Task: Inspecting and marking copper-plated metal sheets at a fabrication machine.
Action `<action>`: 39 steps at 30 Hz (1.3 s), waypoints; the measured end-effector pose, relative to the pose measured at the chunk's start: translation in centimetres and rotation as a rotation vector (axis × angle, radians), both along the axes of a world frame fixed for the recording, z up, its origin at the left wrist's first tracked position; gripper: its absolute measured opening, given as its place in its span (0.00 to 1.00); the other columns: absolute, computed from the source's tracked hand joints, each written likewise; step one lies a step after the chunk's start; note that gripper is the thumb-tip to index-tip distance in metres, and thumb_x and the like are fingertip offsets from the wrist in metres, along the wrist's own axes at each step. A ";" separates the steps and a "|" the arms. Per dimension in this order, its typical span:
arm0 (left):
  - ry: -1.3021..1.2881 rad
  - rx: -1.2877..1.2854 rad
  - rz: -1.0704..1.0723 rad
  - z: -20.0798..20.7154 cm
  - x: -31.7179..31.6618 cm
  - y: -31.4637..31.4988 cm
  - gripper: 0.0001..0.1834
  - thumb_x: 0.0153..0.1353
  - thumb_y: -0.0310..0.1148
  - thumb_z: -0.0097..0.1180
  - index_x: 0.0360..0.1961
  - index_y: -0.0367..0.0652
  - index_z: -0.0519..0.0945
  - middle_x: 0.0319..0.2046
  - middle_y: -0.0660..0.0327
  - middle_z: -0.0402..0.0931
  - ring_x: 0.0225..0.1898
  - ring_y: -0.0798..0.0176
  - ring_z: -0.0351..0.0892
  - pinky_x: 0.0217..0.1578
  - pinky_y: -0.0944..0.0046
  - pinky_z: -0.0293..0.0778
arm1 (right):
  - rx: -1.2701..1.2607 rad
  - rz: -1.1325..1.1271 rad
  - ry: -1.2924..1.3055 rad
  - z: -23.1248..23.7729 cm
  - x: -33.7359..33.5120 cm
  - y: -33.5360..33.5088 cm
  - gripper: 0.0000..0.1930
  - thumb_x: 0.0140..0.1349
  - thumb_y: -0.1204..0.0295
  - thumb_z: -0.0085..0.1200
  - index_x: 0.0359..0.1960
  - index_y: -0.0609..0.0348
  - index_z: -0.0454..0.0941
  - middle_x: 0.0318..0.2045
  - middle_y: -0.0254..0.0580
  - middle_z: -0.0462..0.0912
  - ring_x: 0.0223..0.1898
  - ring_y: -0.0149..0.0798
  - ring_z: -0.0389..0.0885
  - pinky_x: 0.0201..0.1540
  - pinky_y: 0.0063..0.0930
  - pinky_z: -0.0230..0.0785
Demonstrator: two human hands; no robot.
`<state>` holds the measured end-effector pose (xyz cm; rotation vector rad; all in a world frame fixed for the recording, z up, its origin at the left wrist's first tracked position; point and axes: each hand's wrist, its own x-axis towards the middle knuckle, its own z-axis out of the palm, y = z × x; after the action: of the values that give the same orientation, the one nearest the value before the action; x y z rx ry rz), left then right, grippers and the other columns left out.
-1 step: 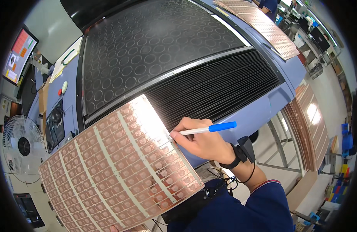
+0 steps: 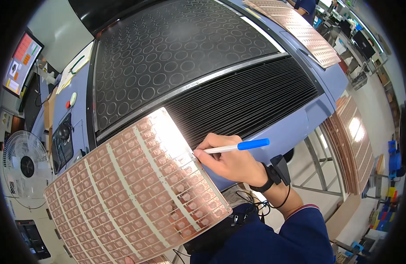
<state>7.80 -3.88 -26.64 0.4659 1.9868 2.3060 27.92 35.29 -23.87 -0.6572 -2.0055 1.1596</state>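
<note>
A large copper-coloured circuit board panel (image 2: 123, 189), patterned with rows of small repeated units and pale strips, slants across the lower left. Its upper part lies against the front of the machine. My right hand (image 2: 231, 160) pinches a white pen (image 2: 218, 149) with a blue cap (image 2: 253, 144) on its back end. The pen's writing end is at the panel's right edge, where my fingertips hide it. Of my left hand (image 2: 130, 260) only a fingertip shows, at the panel's lower edge; the rest is hidden beneath the panel.
Ahead lies a blue-grey machine with a black circle-patterned bed (image 2: 167, 57) and a ribbed black strip (image 2: 242, 97). More copper panels rest at the far right (image 2: 299, 31) and stand stacked lower right (image 2: 352, 141). Left are a fan (image 2: 27, 165) and a monitor (image 2: 22, 64). A cable hangs from my right wrist.
</note>
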 end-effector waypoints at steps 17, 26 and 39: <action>-0.035 -0.006 0.001 -0.3 0.0 0.3 0.37 0.59 0.26 0.59 0.70 0.35 0.61 0.66 0.47 0.65 0.64 0.48 0.67 0.65 0.50 0.65 | -0.103 0.015 -0.037 0.4 0.9 -0.3 0.07 0.62 0.74 0.60 0.29 0.64 0.76 0.20 0.44 0.78 0.18 0.39 0.74 0.21 0.33 0.62; -0.049 0.009 0.004 0.1 0.1 -0.1 0.32 0.62 0.25 0.58 0.67 0.35 0.65 0.62 0.49 0.69 0.61 0.50 0.71 0.62 0.52 0.70 | -0.033 0.051 -0.011 -0.2 0.9 -0.5 0.07 0.62 0.74 0.58 0.29 0.63 0.75 0.19 0.43 0.76 0.18 0.39 0.73 0.21 0.33 0.61; -0.185 0.332 0.128 2.2 1.3 -2.3 0.24 0.66 0.24 0.56 0.64 0.35 0.71 0.57 0.51 0.76 0.56 0.53 0.78 0.58 0.56 0.76 | -0.217 -0.060 0.183 -1.9 1.3 -0.2 0.05 0.64 0.73 0.61 0.31 0.60 0.80 0.22 0.33 0.79 0.24 0.25 0.75 0.27 0.22 0.65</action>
<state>9.09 -6.15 -24.49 0.1350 1.6012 2.6599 29.19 35.12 -25.76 -0.6874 -1.7120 1.3627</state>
